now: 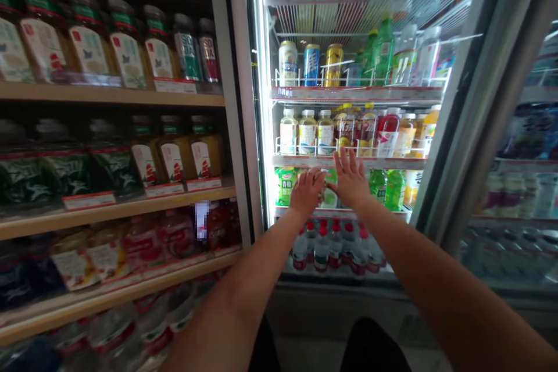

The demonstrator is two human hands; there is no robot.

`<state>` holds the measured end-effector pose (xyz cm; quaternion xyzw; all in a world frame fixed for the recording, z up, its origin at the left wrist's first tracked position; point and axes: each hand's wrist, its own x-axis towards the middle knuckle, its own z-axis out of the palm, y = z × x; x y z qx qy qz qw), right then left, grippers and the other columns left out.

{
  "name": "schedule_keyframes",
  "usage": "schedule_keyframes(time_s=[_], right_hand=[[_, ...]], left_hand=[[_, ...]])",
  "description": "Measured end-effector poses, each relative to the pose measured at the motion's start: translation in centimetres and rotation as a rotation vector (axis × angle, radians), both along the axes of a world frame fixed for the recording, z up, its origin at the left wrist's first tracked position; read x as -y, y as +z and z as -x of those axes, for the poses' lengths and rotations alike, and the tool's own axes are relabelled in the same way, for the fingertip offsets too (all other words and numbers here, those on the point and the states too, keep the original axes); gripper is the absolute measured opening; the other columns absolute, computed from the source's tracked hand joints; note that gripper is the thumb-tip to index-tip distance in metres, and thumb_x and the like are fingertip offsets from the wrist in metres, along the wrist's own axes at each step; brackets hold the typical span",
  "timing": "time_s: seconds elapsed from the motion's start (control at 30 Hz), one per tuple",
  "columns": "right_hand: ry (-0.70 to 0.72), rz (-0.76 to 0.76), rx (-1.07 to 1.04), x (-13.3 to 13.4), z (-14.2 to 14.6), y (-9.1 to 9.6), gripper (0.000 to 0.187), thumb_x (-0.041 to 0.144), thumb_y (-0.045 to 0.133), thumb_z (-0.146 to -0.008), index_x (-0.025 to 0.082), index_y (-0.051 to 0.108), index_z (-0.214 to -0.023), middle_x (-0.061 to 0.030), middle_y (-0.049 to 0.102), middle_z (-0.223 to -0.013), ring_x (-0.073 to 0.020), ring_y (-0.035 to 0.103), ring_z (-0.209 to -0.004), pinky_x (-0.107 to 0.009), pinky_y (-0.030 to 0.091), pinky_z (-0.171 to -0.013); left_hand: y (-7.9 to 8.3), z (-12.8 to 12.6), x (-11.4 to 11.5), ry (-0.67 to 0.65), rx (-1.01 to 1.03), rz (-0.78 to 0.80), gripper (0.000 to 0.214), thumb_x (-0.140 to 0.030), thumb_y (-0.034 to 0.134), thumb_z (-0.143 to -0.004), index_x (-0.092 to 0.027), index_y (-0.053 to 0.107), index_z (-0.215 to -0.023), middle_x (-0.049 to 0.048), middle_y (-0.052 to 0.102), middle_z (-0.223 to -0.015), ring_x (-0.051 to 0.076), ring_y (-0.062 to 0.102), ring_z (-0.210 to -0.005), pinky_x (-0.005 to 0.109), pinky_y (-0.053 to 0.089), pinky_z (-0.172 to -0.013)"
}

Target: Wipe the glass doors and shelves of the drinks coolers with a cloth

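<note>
My left hand [307, 192] reaches into the lit drinks fridge, its fingers curled against the top of a bottle with a green label [330, 195]. I cannot tell whether it grips that bottle. Beside it my right hand [351, 177] is raised with its fingers spread, holding nothing, just under the white wire rail [318, 148] of the shelf above. Another green-labelled bottle [285, 186] stands left of my left hand, and green bottles [383, 189] stand right of my right hand.
A wooden shelf unit [108, 93] with jars and bottles stands to the left. The fridge holds cans [311, 65] and juice bottles [307, 131] on higher shelves, with red-capped water bottles [326, 247] below. A glass door [479, 128] stands at the right.
</note>
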<state>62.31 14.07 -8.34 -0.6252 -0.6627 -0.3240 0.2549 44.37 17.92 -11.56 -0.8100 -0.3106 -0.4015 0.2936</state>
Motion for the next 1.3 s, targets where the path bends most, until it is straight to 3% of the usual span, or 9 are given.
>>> schedule_keyframes(time_s=[0.23, 0.4, 0.53, 0.77, 0.9, 1.0, 1.07, 1.2, 1.3], right_hand=[[0.054, -0.058, -0.024, -0.4, -0.4, -0.7, 0.091, 0.047, 0.054, -0.102, 0.024, 0.000, -0.172, -0.0086, -0.001, -0.177, -0.0341, 0.001, -0.165, -0.067, 0.024, -0.129], [0.058, -0.116, -0.059, -1.0, -0.3, -1.2, 0.070, 0.043, 0.033, -0.110, 0.027, 0.003, -0.172, -0.0063, 0.007, -0.177, -0.0297, 0.005, -0.165, -0.066, 0.023, -0.130], [0.046, -0.144, -0.078, -1.4, 0.3, -1.5, 0.073, 0.044, 0.035, -0.110, 0.026, 0.000, -0.171, -0.0077, 0.006, -0.177, -0.0315, 0.005, -0.165, -0.068, 0.024, -0.129], [0.016, -0.101, -0.090, -1.0, 0.9, -1.5, 0.081, 0.049, 0.043, -0.107, 0.023, 0.001, -0.172, -0.0081, 0.002, -0.177, -0.0328, 0.003, -0.165, -0.068, 0.023, -0.129], [0.021, -0.093, -0.075, -0.8, 0.6, -1.5, 0.092, 0.053, 0.050, -0.104, 0.022, -0.005, -0.171, -0.0089, -0.001, -0.177, -0.0340, 0.000, -0.165, -0.068, 0.021, -0.129], [0.043, -0.089, -0.078, -0.8, 0.4, -1.5, 0.099, 0.052, 0.055, -0.101, 0.023, -0.009, -0.171, -0.0090, -0.004, -0.177, -0.0351, -0.002, -0.165, -0.070, 0.020, -0.129], [0.049, -0.066, -0.080, -0.7, 0.4, -1.3, 0.102, 0.051, 0.057, -0.100, 0.022, -0.011, -0.170, -0.0095, -0.006, -0.177, -0.0357, -0.004, -0.165, -0.071, 0.020, -0.128], [0.012, -0.009, -0.087, -0.3, 0.8, -1.0, 0.108, 0.050, 0.063, -0.097, 0.020, -0.009, -0.171, -0.0095, -0.011, -0.176, -0.0366, -0.009, -0.164, -0.070, 0.021, -0.128], [-0.008, 0.012, -0.101, -0.2, 1.1, -0.9, 0.106, 0.047, 0.064, -0.096, 0.020, -0.007, -0.171, -0.0080, -0.013, -0.176, -0.0365, -0.009, -0.164, -0.069, 0.022, -0.128]], left_hand=[[-3.0, -0.9, 1.5, -0.012, -0.102, -0.023, 0.075, -0.033, 0.068, -0.093, -0.002, 0.044, -0.157, 0.0201, 0.038, -0.167, 0.036, 0.038, -0.153, 0.045, 0.040, -0.125], [0.6, 1.1, -0.5, 0.018, -0.075, -0.079, 0.052, -0.015, 0.052, -0.102, -0.016, 0.053, -0.154, 0.0120, 0.045, -0.164, 0.030, 0.040, -0.153, 0.046, 0.039, -0.125], [2.6, 2.5, -1.9, 0.062, 0.004, -0.102, 0.052, -0.009, 0.044, -0.104, -0.016, 0.050, -0.156, 0.0183, 0.051, -0.158, 0.032, 0.049, -0.147, 0.051, 0.046, -0.119], [-0.6, 2.4, -0.6, -0.064, -0.215, -0.132, 0.052, -0.010, 0.056, -0.099, -0.020, 0.058, -0.150, 0.0092, 0.050, -0.161, 0.027, 0.042, -0.153, 0.043, 0.040, -0.125], [2.8, 3.5, -1.9, -0.006, -0.141, -0.112, 0.059, -0.005, 0.045, -0.100, -0.020, 0.049, -0.157, 0.0091, 0.041, -0.167, 0.025, 0.029, -0.159, 0.045, 0.034, -0.129], [4.6, 4.5, -2.8, 0.103, 0.039, -0.075, 0.063, -0.004, 0.036, -0.102, -0.008, 0.032, -0.165, 0.0218, 0.028, -0.171, 0.035, 0.021, -0.161, 0.058, 0.031, -0.128], [3.6, 4.7, -2.6, 0.126, 0.064, -0.045, 0.064, -0.005, 0.038, -0.102, -0.005, 0.030, -0.165, 0.0262, 0.028, -0.169, 0.039, 0.023, -0.160, 0.063, 0.031, -0.127], [-0.4, 4.6, -0.9, 0.008, -0.152, -0.012, 0.061, -0.009, 0.059, -0.097, -0.021, 0.051, -0.156, 0.0142, 0.041, -0.166, 0.034, 0.026, -0.160, 0.056, 0.032, -0.128], [0.0, 4.6, -0.8, -0.052, -0.239, -0.017, 0.056, -0.010, 0.061, -0.098, -0.027, 0.056, -0.151, 0.0085, 0.041, -0.167, 0.030, 0.021, -0.161, 0.054, 0.030, -0.130]])
